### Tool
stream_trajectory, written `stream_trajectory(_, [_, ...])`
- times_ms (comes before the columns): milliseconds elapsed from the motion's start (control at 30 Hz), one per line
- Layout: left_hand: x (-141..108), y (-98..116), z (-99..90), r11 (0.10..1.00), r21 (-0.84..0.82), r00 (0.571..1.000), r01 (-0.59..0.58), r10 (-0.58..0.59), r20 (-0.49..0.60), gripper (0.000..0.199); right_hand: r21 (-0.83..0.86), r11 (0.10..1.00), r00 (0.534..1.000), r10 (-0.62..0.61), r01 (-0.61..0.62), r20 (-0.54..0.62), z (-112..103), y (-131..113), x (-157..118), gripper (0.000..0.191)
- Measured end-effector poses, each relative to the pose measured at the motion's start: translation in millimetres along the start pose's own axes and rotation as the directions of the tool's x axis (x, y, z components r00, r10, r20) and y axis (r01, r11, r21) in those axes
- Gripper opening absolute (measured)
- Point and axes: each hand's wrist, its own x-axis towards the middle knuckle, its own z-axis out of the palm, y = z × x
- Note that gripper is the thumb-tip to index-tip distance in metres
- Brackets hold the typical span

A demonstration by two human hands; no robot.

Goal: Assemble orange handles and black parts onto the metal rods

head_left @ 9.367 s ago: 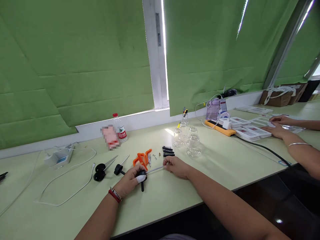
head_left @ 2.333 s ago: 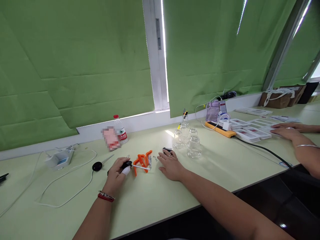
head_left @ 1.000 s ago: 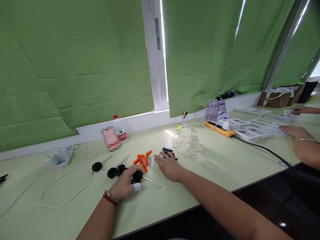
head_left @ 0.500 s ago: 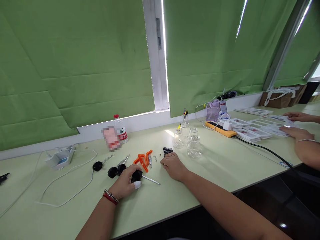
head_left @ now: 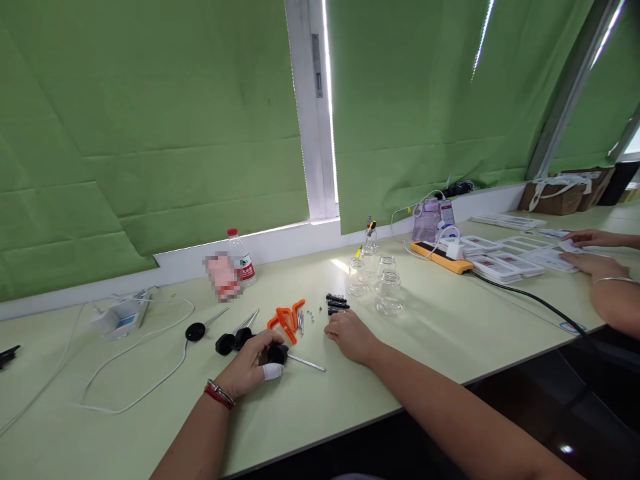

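My left hand (head_left: 253, 365), with white tape round its thumb, is closed on a black knob with a metal rod (head_left: 278, 355). The rod points right, low over the table. My right hand (head_left: 350, 333) rests on the tabletop with its fingers curled; what they hold, if anything, is hidden. Just beyond its knuckles lie several black ribbed parts (head_left: 336, 300), one with a spring. Orange handles (head_left: 286, 323) and thin metal pins (head_left: 301, 322) lie between my hands, near a few tiny metal bits (head_left: 311, 315). More black knobs with rods (head_left: 226, 344) sit beyond my left hand.
Clear glass jars (head_left: 389, 293) stand beyond my right hand. A water bottle (head_left: 243, 260) is at the back, and a white cable (head_left: 100, 370) loops at left. An orange power strip (head_left: 443, 258) lies at right, near a co-worker's hands (head_left: 595, 263) and stacked cards (head_left: 505, 265).
My left hand has shifted the knob and rod slightly to the right. My right hand has drawn back a little from the black ribbed parts, showing more of them.
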Motion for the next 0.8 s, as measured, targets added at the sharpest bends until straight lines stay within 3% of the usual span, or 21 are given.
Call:
stream_trajectory(200, [0.6,-1.8,-0.1,0.998,-0.013,0.998,0.055,-0.056,-0.025,0.032,0.007,1.000,0.999,0.022,-0.023,0.028,-2.0,-1.8,-1.9,0.022])
stream_trajectory(433, [1.7,-3.5,2.7,0.999,0.037,1.000,0.020,-0.019,-0.013,0.030,0.049,0.992,0.993,0.115,-0.116,0.034,0.0,-1.1,-1.8,0.018])
stream_trajectory(667, [-0.9,-12.2,0.5,0.997,0.071,0.985,0.000,0.012,-0.171,0.028,0.158,0.978,0.990,0.124,-0.134,0.072,1.0,-3.6,-1.8,0.013])
stream_trajectory(800, [-1.1,-16.5,0.2,0.994,0.093,0.994,0.052,-0.043,-0.101,0.023,0.268,0.948,0.985,0.160,-0.173,0.069,-2.6,-5.9,-4.0,0.013])
